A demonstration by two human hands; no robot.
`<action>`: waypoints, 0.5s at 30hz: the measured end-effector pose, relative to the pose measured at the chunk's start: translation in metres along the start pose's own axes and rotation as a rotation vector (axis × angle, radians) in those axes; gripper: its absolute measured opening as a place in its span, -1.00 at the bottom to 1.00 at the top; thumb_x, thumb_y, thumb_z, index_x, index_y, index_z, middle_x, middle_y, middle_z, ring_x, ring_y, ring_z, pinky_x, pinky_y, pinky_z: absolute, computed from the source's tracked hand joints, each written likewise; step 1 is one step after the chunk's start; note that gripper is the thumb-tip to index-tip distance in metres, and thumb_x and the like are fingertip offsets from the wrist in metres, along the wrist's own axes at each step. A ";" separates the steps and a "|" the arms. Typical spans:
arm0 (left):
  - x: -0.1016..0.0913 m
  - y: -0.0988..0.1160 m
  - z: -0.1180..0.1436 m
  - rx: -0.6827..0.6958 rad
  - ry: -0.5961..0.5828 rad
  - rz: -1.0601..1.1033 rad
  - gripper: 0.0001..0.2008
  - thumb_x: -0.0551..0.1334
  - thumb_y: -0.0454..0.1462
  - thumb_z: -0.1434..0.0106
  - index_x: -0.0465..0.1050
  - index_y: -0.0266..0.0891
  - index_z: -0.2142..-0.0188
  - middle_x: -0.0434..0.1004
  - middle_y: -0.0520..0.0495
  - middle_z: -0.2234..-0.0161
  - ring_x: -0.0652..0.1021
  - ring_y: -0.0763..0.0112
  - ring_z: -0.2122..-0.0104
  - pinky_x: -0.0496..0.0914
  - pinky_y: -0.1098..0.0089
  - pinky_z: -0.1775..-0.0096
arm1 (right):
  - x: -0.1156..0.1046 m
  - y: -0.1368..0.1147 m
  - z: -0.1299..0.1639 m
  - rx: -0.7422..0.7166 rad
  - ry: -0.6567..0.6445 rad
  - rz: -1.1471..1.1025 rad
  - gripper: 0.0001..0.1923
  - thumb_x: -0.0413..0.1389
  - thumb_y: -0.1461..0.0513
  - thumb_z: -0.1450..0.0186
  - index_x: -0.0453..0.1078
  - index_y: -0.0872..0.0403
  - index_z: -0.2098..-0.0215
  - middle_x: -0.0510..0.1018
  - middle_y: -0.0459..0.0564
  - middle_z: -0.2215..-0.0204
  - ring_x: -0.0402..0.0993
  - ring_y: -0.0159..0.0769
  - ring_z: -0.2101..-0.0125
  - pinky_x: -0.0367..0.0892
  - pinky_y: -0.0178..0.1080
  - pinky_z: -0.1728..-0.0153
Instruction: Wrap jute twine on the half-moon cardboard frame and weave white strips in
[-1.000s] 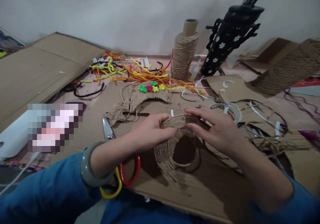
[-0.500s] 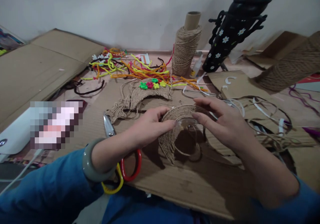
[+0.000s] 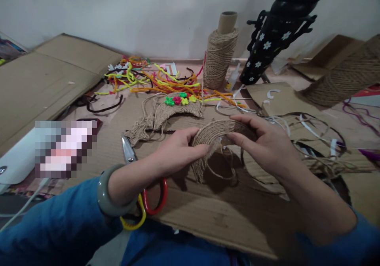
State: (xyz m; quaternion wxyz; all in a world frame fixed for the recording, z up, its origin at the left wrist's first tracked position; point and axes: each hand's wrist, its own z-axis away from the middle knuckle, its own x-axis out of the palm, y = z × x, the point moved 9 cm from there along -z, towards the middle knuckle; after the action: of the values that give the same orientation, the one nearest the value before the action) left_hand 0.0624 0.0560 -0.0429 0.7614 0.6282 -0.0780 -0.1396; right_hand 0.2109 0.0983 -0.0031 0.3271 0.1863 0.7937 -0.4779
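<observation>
Between my hands is a curved, crescent-shaped piece of coiled jute twine (image 3: 218, 130), lifted above the cardboard. My left hand (image 3: 182, 149) pinches its left side, thumb on the inner edge. On its right side my right hand (image 3: 261, 141) grips it, fingers over the top and thumb at the inner edge. Clear film or tape shows along the inner curve, and a loose loop of twine (image 3: 221, 178) hangs below. Behind lies a similar twine crescent (image 3: 178, 112) with small coloured flowers (image 3: 177, 100). Scissors (image 3: 154, 198) with red and yellow handles lie under my left forearm.
Colourful pipe-cleaner-like strands (image 3: 166, 84) spread along the back. A twine spool (image 3: 221, 58), a small glue bottle (image 3: 232, 79) and a tilted black flowered vase (image 3: 267, 46) stand there. Another spool (image 3: 347, 74) and cardboard scraps lie right; a blurred phone-like object (image 3: 69, 145) lies left.
The held twine crescent has tilted, its lower left end rising slightly and its inner curve narrowing. Both hands keep their hold. The camera view has shifted a little.
</observation>
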 end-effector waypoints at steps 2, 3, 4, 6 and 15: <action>0.000 0.000 0.000 0.002 -0.001 0.007 -0.81 0.22 -0.30 -0.09 0.46 -0.30 0.26 0.51 -0.02 0.32 0.47 0.41 0.32 0.35 0.40 0.22 | 0.000 0.001 0.000 0.006 -0.005 -0.009 -0.61 0.16 0.10 -0.18 0.47 0.12 0.08 0.62 0.07 0.26 0.55 -0.12 0.28 0.44 -0.07 0.19; 0.001 -0.001 0.001 -0.003 -0.004 0.006 -0.81 0.22 -0.30 -0.09 0.46 -0.29 0.26 0.51 -0.02 0.32 0.47 0.40 0.32 0.36 0.40 0.23 | 0.001 0.000 0.000 0.001 -0.011 -0.012 -0.60 0.16 0.09 -0.18 0.47 0.12 0.07 0.62 0.07 0.26 0.55 -0.12 0.27 0.44 -0.06 0.19; 0.002 -0.002 0.001 -0.016 -0.011 0.003 -0.80 0.22 -0.30 -0.09 0.46 -0.28 0.26 0.51 -0.02 0.33 0.48 0.40 0.32 0.36 0.39 0.23 | 0.002 0.000 0.000 -0.005 -0.019 -0.014 -0.59 0.16 0.09 -0.18 0.47 0.12 0.07 0.62 0.08 0.26 0.54 -0.12 0.27 0.43 -0.06 0.19; 0.003 -0.005 0.002 -0.052 -0.026 -0.005 -0.79 0.21 -0.29 -0.10 0.47 -0.26 0.24 0.51 0.00 0.35 0.49 0.39 0.34 0.37 0.38 0.24 | 0.004 -0.002 0.000 -0.012 -0.034 -0.019 -0.60 0.16 0.10 -0.18 0.47 0.12 0.07 0.61 0.08 0.27 0.54 -0.12 0.28 0.43 -0.06 0.20; -0.007 -0.002 0.000 0.020 0.072 -0.119 -0.76 0.24 -0.26 -0.10 0.44 -0.30 0.21 0.53 -0.05 0.27 0.50 0.38 0.30 0.38 0.37 0.23 | -0.003 -0.001 0.000 0.023 0.040 -0.012 -0.67 0.16 0.14 -0.15 0.50 0.10 0.15 0.61 0.04 0.33 0.54 -0.15 0.31 0.44 -0.10 0.24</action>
State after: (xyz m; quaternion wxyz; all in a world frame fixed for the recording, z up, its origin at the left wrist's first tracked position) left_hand 0.0558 0.0574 -0.0445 0.7479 0.6438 -0.0143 -0.1613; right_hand 0.2122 0.0976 -0.0006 0.3059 0.1947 0.7956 -0.4853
